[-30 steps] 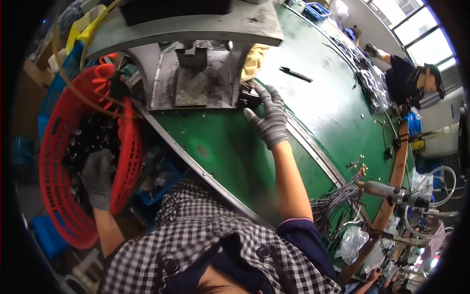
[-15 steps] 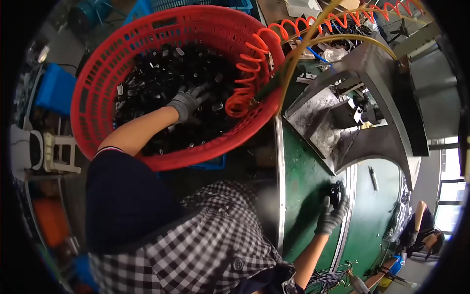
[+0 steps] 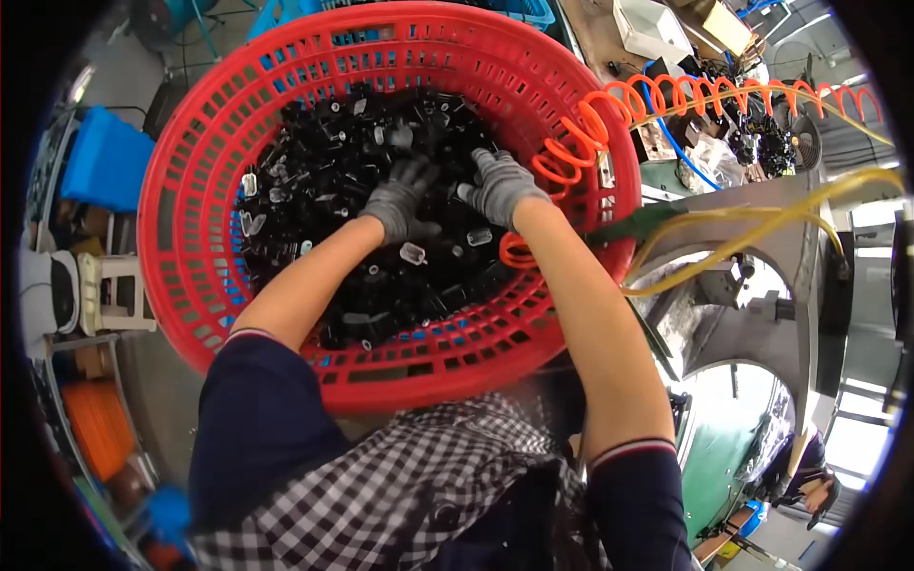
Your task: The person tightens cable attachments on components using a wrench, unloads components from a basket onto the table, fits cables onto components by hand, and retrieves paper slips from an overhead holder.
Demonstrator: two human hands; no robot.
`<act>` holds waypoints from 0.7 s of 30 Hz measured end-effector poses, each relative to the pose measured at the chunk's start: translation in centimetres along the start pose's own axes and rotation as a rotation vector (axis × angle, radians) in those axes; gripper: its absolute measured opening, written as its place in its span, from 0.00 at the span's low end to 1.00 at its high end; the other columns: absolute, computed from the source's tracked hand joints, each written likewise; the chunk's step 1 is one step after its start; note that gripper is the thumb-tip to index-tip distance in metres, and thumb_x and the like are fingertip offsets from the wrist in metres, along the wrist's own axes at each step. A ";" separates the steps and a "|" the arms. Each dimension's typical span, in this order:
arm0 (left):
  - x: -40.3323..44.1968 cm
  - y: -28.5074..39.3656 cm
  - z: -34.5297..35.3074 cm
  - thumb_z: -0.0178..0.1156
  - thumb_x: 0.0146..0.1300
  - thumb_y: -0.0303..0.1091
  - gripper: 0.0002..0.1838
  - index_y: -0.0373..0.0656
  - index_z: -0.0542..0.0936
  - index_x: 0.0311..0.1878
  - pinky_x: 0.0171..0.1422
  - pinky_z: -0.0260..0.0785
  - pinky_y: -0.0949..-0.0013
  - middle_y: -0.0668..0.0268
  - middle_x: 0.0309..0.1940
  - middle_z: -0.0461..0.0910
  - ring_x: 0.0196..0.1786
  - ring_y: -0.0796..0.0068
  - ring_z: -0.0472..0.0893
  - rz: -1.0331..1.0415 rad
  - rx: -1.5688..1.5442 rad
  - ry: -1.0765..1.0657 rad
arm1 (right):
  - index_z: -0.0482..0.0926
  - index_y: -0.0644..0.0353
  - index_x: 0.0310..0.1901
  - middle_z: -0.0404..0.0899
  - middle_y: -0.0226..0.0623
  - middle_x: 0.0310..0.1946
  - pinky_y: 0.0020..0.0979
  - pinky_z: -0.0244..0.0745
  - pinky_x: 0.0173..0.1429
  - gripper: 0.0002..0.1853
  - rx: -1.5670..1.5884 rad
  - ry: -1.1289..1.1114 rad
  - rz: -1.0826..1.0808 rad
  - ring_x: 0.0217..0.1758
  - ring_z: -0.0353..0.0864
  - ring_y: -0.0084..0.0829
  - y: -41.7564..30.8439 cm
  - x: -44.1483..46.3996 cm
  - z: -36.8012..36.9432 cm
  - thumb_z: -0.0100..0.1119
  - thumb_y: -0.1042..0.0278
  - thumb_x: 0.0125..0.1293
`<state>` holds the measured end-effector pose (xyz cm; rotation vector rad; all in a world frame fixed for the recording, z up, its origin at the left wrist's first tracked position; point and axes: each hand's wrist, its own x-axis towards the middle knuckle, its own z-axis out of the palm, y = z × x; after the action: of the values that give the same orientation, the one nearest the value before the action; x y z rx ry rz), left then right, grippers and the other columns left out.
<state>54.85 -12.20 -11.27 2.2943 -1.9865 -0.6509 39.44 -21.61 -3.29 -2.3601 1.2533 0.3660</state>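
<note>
Both hands wear grey knit gloves and are inside a big red plastic basket (image 3: pixel 381 388) filled with small black parts (image 3: pixel 324 181), some with clear pieces. My left hand (image 3: pixel 405 200) lies on the heap near its middle, fingers stretched out and thumb apart, with fingertips among the parts. To its right, my right hand (image 3: pixel 505 186) is over the right side of the heap. Its thumb and bent fingers stand apart, and I make out nothing held between them. A clear-ended part (image 3: pixel 413 253) lies just below my left hand.
An orange coiled air hose (image 3: pixel 581 143) hangs over the basket's right rim. Yellow tubes (image 3: pixel 762 228) run to a grey metal machine frame (image 3: pixel 790 238) on a green bench (image 3: pixel 709 457). A blue bin (image 3: pixel 109 160) and a pale stool (image 3: pixel 116 290) stand left. Another person is at lower right.
My right hand has come from the green bench, where it was at a black object, up into the basket. My left hand has shifted slightly right within the heap. The view has turned toward the basket.
</note>
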 end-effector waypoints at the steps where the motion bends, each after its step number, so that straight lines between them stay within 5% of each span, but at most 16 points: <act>1: -0.1 0.0 0.6 0.71 0.41 0.52 0.59 0.53 0.46 0.73 0.70 0.58 0.58 0.54 0.73 0.41 0.71 0.48 0.54 0.078 0.099 -0.007 | 0.57 0.55 0.67 0.64 0.51 0.61 0.41 0.64 0.65 0.38 0.001 -0.005 0.004 0.63 0.66 0.50 0.7 1.9 1.4 0.60 0.48 0.59; 4: 1.0 -1.2 1.6 0.71 0.40 0.50 0.58 0.54 0.47 0.73 0.70 0.59 0.59 0.54 0.73 0.42 0.71 0.49 0.55 0.040 -0.182 0.050 | 0.43 0.53 0.72 0.36 0.52 0.73 0.41 0.49 0.74 0.51 0.138 -0.105 0.166 0.76 0.40 0.46 3.3 6.2 4.2 0.57 0.36 0.55; 8: 2.0 -0.9 2.7 0.72 0.39 0.46 0.57 0.53 0.49 0.73 0.71 0.57 0.60 0.54 0.72 0.47 0.71 0.51 0.55 -0.001 -0.314 0.170 | 0.38 0.52 0.72 0.29 0.49 0.73 0.40 0.42 0.76 0.56 0.455 -0.235 0.178 0.77 0.31 0.44 5.5 8.3 5.8 0.57 0.32 0.52; 12: 2.6 0.6 2.7 0.72 0.39 0.43 0.56 0.53 0.51 0.72 0.71 0.56 0.60 0.55 0.72 0.47 0.71 0.52 0.54 -0.041 -0.363 0.146 | 0.40 0.52 0.72 0.42 0.49 0.72 0.41 0.49 0.73 0.57 0.316 -0.146 0.170 0.76 0.43 0.44 5.9 8.6 6.5 0.63 0.36 0.49; 14: 2.2 0.0 2.1 0.72 0.39 0.43 0.56 0.53 0.51 0.72 0.71 0.55 0.60 0.55 0.72 0.46 0.71 0.52 0.54 -0.054 -0.378 0.121 | 0.46 0.52 0.72 0.58 0.45 0.68 0.40 0.55 0.70 0.57 0.839 -0.372 -0.153 0.71 0.55 0.42 6.6 7.8 5.9 0.70 0.42 0.45; 16: 1.7 -1.0 1.7 0.71 0.42 0.44 0.54 0.54 0.51 0.72 0.72 0.54 0.60 0.48 0.69 0.53 0.70 0.50 0.57 0.039 -0.473 0.102 | 0.52 0.56 0.70 0.69 0.42 0.61 0.38 0.54 0.70 0.55 0.859 -0.447 -0.098 0.68 0.60 0.34 4.9 5.8 4.5 0.72 0.41 0.45; 18: 1.4 -2.2 1.6 0.71 0.42 0.46 0.53 0.54 0.53 0.72 0.72 0.53 0.60 0.47 0.69 0.52 0.71 0.52 0.56 0.026 -0.777 0.092 | 0.52 0.54 0.71 0.65 0.45 0.63 0.39 0.53 0.70 0.57 0.809 -0.465 -0.115 0.70 0.58 0.37 4.7 6.0 5.0 0.71 0.38 0.43; 21: 3.8 -6.7 7.8 0.71 0.45 0.49 0.50 0.52 0.57 0.71 0.71 0.56 0.61 0.50 0.69 0.53 0.69 0.56 0.60 0.110 -0.635 0.306 | 0.51 0.52 0.71 0.60 0.47 0.66 0.39 0.52 0.71 0.60 0.702 -0.404 0.002 0.71 0.55 0.41 3.4 6.1 5.0 0.70 0.33 0.40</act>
<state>58.89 -12.76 -21.46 1.7672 -1.4770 -0.7332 39.82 -25.13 -11.11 -1.5939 0.9793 0.3148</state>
